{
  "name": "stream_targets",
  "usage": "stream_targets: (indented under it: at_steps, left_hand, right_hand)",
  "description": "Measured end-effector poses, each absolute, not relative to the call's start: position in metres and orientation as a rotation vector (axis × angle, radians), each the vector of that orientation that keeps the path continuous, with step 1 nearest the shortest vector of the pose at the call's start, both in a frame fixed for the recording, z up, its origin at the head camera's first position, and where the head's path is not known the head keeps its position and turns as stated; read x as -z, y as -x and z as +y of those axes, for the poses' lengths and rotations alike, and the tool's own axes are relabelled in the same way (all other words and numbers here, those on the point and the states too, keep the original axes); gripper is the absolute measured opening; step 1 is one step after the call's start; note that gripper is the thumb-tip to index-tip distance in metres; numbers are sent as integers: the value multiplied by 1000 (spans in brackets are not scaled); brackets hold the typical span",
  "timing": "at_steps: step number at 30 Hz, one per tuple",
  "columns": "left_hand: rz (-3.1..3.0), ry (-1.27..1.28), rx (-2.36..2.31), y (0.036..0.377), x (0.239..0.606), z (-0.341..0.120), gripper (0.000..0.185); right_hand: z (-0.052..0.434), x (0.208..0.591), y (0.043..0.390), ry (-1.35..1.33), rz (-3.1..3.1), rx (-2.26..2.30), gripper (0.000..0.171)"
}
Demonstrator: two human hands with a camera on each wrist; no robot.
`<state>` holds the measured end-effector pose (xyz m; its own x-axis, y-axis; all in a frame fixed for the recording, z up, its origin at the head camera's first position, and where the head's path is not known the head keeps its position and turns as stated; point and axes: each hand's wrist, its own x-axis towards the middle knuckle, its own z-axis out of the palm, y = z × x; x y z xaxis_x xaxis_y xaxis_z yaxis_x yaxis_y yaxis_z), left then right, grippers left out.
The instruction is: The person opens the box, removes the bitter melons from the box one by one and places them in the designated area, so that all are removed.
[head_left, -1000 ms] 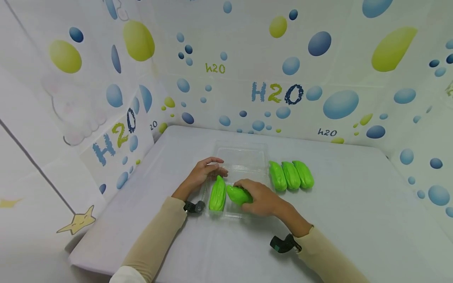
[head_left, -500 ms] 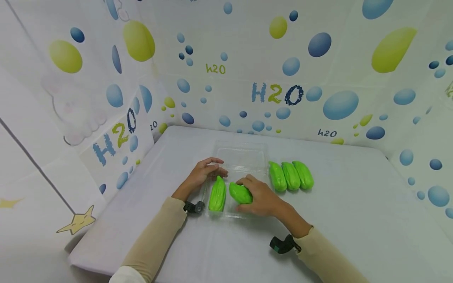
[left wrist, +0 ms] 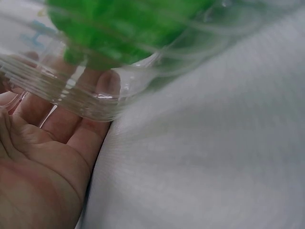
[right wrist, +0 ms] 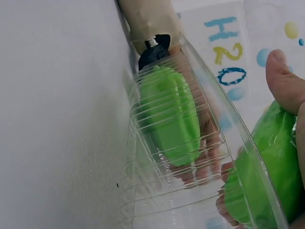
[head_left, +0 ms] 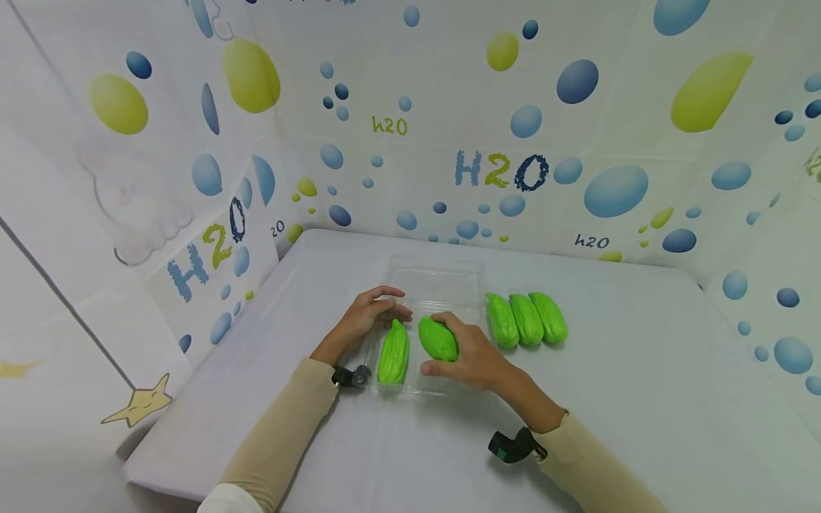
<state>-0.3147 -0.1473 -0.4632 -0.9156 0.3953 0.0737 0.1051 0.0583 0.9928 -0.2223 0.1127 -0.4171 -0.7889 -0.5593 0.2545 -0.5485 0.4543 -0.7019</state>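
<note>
My right hand (head_left: 471,356) holds a bright green, ribbed, pod-shaped vegetable (head_left: 437,339) at the right half of a clear plastic clamshell box (head_left: 442,313). Its fingers bend over the far side of the piece, while the thumb stands out on the near side. In the right wrist view this held vegetable (right wrist: 267,162) shows behind the box wall. A second green vegetable (head_left: 394,354) lies lengthwise along the box's left side. My left hand (head_left: 365,313) cups the far left corner of the box; in the left wrist view, its fingers (left wrist: 62,124) bend around the plastic wall.
Several more green vegetables (head_left: 527,319) lie side by side on the white table (head_left: 616,370), just right of the box. The open lid (head_left: 436,278) spreads away toward the back wall (head_left: 410,192).
The vegetable in my right hand has turned from lying nearly sideways to pointing more away, and has shifted slightly farther back. My right thumb has moved off its near side. The left hand stays put.
</note>
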Motion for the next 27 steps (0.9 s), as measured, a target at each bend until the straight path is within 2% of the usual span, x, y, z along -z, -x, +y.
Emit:
stream_targets:
  at_steps: [4, 6, 11, 13, 21, 27]
  left_hand:
    - [2119, -499, -1948, 315, 464, -147, 38]
    - [2122, -497, -1948, 315, 464, -147, 38]
    - [2116, -498, -1959, 316, 465, -147, 37]
    - [2112, -496, -1964, 316, 465, -147, 37]
    - [2118, -501, -1954, 316, 464, -147, 36]
    - [2112, -498, -1956, 314, 462, -146, 36]
  right_hand:
    - [113, 416, 222, 1018, 2670, 1378, 83]
    - [114, 416, 222, 1018, 2633, 1462, 79]
    - [117, 414, 222, 1066, 2451, 1715, 44]
    - [118, 412, 222, 1051, 2398, 1790, 37]
    - [124, 407, 221, 848, 2274, 1971, 54]
    - [124, 407, 225, 955, 2370, 2049, 46]
